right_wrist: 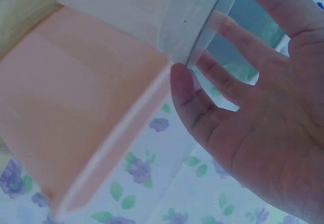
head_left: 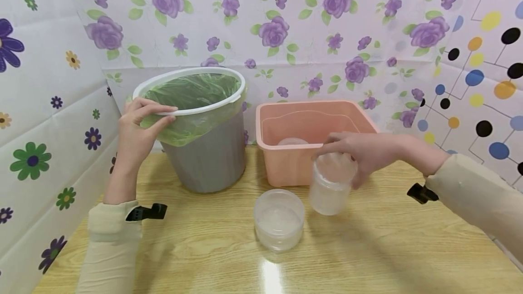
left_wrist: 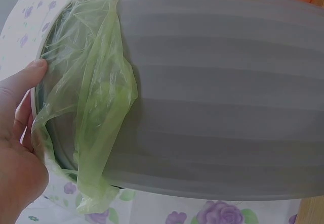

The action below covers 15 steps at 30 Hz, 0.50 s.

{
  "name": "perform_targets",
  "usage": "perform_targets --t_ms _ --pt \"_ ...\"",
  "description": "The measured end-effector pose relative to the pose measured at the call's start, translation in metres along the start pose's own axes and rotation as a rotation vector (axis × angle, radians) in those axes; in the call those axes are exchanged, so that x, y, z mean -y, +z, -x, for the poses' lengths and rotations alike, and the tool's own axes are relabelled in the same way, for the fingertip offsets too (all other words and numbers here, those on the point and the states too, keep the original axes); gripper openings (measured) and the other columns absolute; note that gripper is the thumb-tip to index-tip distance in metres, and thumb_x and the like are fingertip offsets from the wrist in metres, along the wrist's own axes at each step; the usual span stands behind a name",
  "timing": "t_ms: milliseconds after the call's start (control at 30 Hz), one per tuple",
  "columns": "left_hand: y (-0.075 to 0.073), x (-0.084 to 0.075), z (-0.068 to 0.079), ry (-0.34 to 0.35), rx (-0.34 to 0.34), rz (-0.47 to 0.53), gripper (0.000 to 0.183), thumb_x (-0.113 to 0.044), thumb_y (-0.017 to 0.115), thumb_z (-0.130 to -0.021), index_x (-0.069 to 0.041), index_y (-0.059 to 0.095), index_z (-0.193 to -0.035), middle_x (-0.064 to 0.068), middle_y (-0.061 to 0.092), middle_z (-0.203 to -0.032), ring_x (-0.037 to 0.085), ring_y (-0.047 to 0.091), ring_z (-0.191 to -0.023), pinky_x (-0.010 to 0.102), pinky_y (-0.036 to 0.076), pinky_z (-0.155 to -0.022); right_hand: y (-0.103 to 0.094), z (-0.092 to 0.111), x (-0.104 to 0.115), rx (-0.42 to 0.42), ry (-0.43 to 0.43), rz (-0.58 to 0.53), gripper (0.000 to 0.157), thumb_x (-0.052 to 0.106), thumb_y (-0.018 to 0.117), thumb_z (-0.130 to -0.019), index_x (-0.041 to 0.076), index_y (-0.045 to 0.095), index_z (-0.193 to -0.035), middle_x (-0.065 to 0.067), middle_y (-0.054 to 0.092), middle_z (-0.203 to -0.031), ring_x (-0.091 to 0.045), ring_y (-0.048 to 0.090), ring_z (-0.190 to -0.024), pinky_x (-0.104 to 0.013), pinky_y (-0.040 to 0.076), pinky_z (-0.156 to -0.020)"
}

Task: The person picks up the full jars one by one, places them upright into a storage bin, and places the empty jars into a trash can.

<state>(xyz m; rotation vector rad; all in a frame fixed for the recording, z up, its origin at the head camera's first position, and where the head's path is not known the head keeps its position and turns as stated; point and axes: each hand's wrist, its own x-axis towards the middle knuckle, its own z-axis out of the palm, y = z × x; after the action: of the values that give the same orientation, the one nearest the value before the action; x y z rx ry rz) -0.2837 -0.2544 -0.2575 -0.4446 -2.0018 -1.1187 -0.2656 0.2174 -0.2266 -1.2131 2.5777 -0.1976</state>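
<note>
My left hand (head_left: 140, 124) pinches the white rim (head_left: 192, 111) of a grey trash can (head_left: 204, 158) lined with a green plastic bag (head_left: 184, 130). In the left wrist view, the thumb lies on the rim and the other fingers are partly hidden. My right hand (head_left: 355, 151) grips a clear plastic jar (head_left: 331, 194) by its upper end, fingers curled round the edge (right_wrist: 210, 27). The jar is upright, slightly tilted, in front of a pink plastic bin (head_left: 288, 167); whether its base touches the table I cannot tell. A shorter clear round container (head_left: 279, 235) stands on the table to its left.
Inside the pink bin, part of another clear lid or container (head_left: 293, 141) shows above the front wall. The wood-grain table (head_left: 204, 248) runs up to a flower-print backdrop (head_left: 278, 76), with patterned sheets on the left and right sides.
</note>
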Motion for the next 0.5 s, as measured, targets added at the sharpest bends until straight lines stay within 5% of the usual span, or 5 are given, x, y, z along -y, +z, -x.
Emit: perform_targets --t_ms 267,500 --pt "-0.001 0.002 0.001 -0.010 0.000 -0.006 0.019 0.000 0.078 -0.081 0.000 0.076 -0.099 -0.025 0.056 -0.091 -0.006 0.046 -0.099 0.032 0.025 -0.106 -0.039 -0.006 0.014 0.050 0.021 -0.003 0.091 0.022 0.092 -0.066 0.037 0.046 -0.143 -0.002 0.048 -0.135 -0.022 0.051 -0.114 -0.035 0.052 -0.083" --pt "0.000 0.002 0.000 -0.002 -0.002 0.000 0.018 0.001 0.078 -0.080 0.000 0.076 -0.099 -0.025 0.056 -0.091 -0.005 0.045 -0.099 0.031 0.025 -0.104 -0.070 -0.010 0.027 0.103 0.059 0.019 0.092 0.013 0.086 -0.070 0.041 0.041 -0.145 -0.002 0.040 -0.143 -0.024 0.049 -0.116 -0.040 0.051 -0.090"
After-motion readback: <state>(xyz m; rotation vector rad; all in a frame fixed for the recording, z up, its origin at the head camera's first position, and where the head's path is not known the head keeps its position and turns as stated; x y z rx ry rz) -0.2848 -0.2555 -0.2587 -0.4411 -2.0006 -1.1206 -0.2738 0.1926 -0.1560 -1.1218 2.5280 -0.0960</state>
